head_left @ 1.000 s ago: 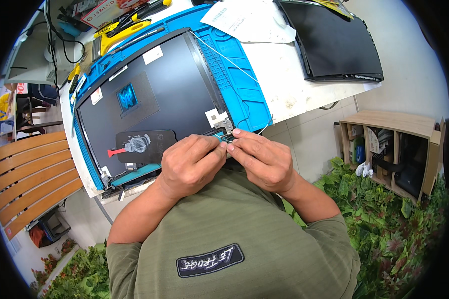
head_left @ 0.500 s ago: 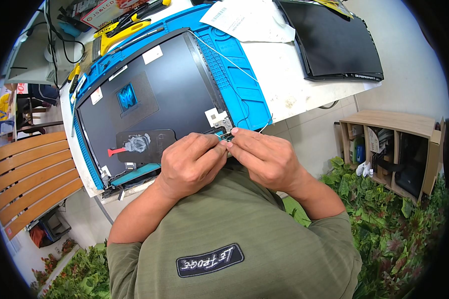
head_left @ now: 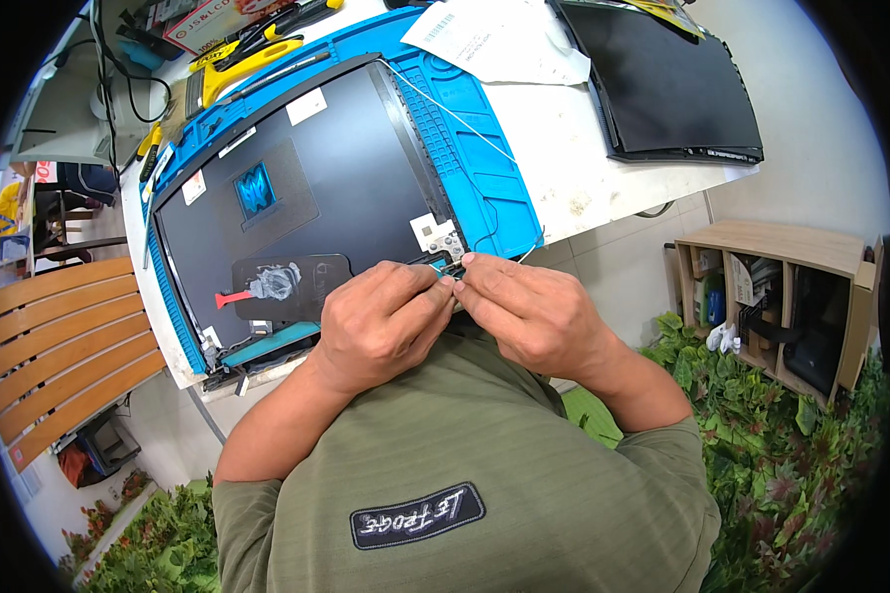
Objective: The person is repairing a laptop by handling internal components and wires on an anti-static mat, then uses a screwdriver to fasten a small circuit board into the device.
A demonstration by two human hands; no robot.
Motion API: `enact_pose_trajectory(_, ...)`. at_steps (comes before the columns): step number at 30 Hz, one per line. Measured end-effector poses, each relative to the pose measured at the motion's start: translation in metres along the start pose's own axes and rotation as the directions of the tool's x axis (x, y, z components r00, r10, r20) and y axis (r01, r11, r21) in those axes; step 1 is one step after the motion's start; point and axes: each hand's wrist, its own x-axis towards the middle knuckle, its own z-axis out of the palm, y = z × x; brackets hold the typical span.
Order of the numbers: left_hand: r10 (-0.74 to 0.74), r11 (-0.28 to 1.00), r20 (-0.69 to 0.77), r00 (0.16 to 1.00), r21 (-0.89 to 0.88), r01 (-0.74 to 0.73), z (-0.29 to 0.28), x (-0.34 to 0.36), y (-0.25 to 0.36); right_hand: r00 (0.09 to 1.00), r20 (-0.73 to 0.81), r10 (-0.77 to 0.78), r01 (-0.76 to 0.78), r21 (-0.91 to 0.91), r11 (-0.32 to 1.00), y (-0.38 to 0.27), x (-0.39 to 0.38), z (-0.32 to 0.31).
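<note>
A dark laptop lid shell (head_left: pixel 351 163) lies with its inside up on a blue work mat (head_left: pixel 509 212). At its near right corner is a metal hinge (head_left: pixel 443 240), and both my hands meet there. My left hand (head_left: pixel 378 321) is closed in a pinch, fingertips beside the hinge. Close against it, my right hand (head_left: pixel 534 311) pinches too, thumb and forefinger at the same corner. What they grip is small and mostly covered by the fingers. A black card (head_left: pixel 316 282) bearing grey paste and a small red spatula (head_left: pixel 232 298) rests on the shell, left of my left hand.
A thin white cable (head_left: pixel 455 114) crosses the mat's right side. White paper (head_left: pixel 494 44) and a dark display panel (head_left: pixel 677 84) lie at the far right of the white table (head_left: pixel 574 193). Yellow-handled tools (head_left: pixel 232 74) are at the far left. A wooden cabinet (head_left: pixel 771 242) stands right.
The view has shifted very slightly. Both hands stay pinched at the same corner, with almost no visible movement of the fingers.
</note>
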Motion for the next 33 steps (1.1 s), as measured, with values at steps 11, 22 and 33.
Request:
enact_pose_trajectory(11,-0.021,1.0,0.003,1.0,-0.012,0.021,0.001,0.0,0.001,0.999,0.037,0.005,-0.006,0.029,1.0,0.001,0.002,-0.003)
enact_pose_trajectory(22,-0.043,0.998,0.027,0.999,-0.038,0.044,-0.001,0.0,0.0,0.997,0.071,-0.004,0.002,0.018,1.0,0.001,0.006,-0.007)
enact_pose_trajectory(33,-0.045,0.997,0.034,0.998,-0.067,0.047,-0.002,0.0,-0.002,0.989,0.144,0.011,-0.01,-0.002,1.0,-0.003,0.009,-0.013)
